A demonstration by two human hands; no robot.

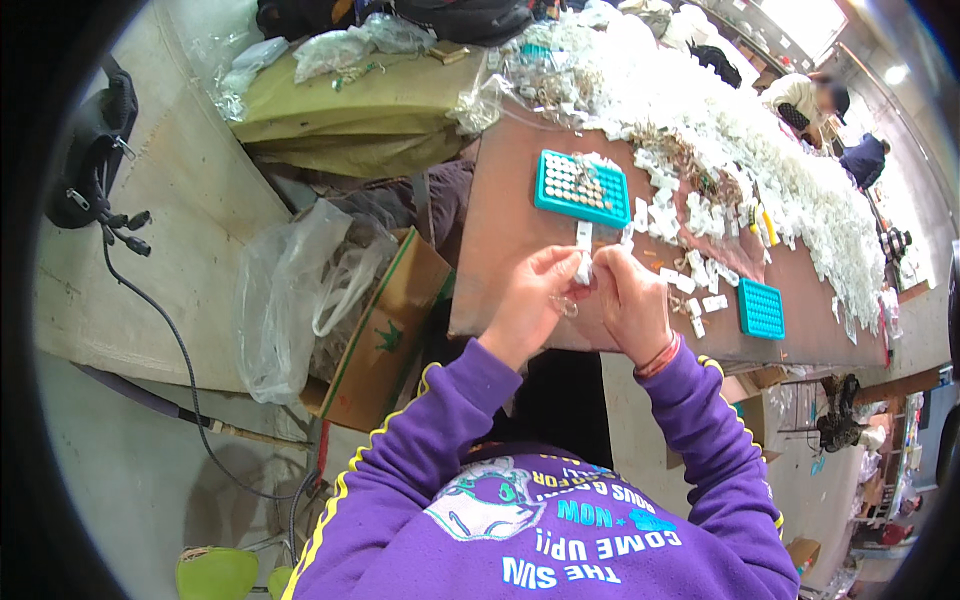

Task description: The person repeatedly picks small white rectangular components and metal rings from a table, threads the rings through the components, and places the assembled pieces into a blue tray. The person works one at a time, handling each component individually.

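Over the near edge of the brown table [500, 245], my two hands meet with their fingertips pinched close together. Between them is a small white card [583, 268], gripped by my left hand [533, 300] and my right hand [636, 305]. A thin, shiny loop [567, 307] hangs at the left fingers; its kind is unclear. Just beyond the fingertips lies another white card [584, 233]. Farther back, a teal tray [585, 212] holds rows of small round cream pieces. Loose white cards [697, 272] lie to the right of my right hand.
A second teal tray [762, 308] sits at the right. A large heap of clear and white packets [790, 190] runs along the table, near a yellow-handled tool [769, 228]. Left stand a cardboard box [385, 345] and plastic bag [275, 300]. Another person [800, 100] is far right.
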